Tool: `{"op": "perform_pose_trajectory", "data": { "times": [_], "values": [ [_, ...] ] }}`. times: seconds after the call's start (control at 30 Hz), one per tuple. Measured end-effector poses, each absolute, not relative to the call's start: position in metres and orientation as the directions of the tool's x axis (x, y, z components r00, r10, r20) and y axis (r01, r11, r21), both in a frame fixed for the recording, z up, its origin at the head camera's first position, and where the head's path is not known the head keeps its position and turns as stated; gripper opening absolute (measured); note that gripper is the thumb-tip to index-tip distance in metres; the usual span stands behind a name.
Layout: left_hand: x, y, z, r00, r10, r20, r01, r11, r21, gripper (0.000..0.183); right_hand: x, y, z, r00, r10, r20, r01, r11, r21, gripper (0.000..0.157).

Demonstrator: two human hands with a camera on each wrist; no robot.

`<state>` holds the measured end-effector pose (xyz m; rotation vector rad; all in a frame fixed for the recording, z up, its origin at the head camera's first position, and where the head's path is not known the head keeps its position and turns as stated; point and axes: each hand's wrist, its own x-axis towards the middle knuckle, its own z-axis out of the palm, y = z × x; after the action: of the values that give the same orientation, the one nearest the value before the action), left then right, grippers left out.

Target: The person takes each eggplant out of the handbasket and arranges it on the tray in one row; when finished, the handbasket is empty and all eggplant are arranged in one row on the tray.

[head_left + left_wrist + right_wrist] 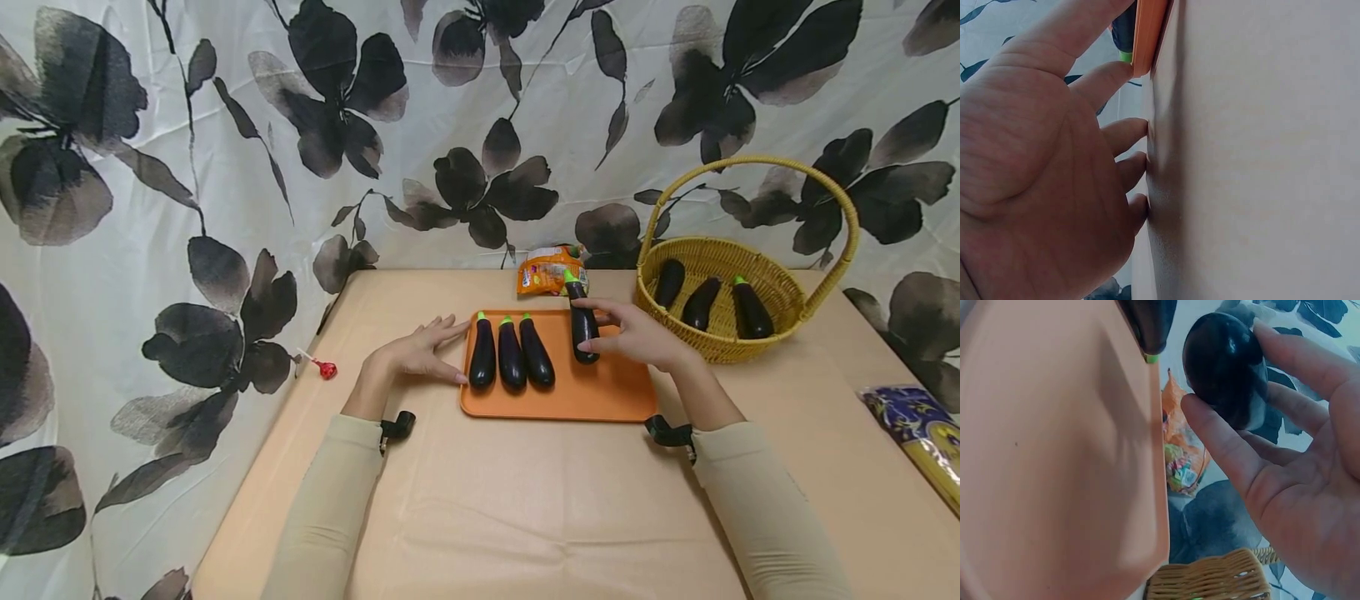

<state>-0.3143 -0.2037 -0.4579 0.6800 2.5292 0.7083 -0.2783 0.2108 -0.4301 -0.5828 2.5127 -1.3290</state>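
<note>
My right hand (637, 333) grips a dark purple eggplant (582, 327) between thumb and fingers, over the right half of an orange tray (611, 393). In the right wrist view, that eggplant (1219, 359) shows its rounded end, with the fingers around its sides. Three more eggplants (512, 357) lie side by side on the tray's left half, green stem ends pointing away. My left hand (420, 348) rests at the tray's left edge with fingers spread. In the left wrist view, its thumb and index finger reach the tray's rim (1142, 44), and the other fingertips meet the tabletop.
A yellow wicker basket (652, 310) with a tall handle stands at the back right, holding three eggplants (752, 308). Behind the tray lies an orange snack bag (536, 273). A red lollipop (327, 370) is at the left, a blue and yellow packet (918, 437) at the right edge.
</note>
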Motion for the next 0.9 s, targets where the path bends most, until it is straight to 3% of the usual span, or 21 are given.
{"op": "perform_pose_trajectory", "data": {
  "times": [0.9],
  "values": [
    [-0.314,-0.204,-0.458,-0.798,0.538,-0.272,0.315,0.757,0.573,0.114,-0.275,0.183,-0.443,-0.837,-0.511,-0.194,-0.214,0.632,-0.745,0.074]
  ]
}}
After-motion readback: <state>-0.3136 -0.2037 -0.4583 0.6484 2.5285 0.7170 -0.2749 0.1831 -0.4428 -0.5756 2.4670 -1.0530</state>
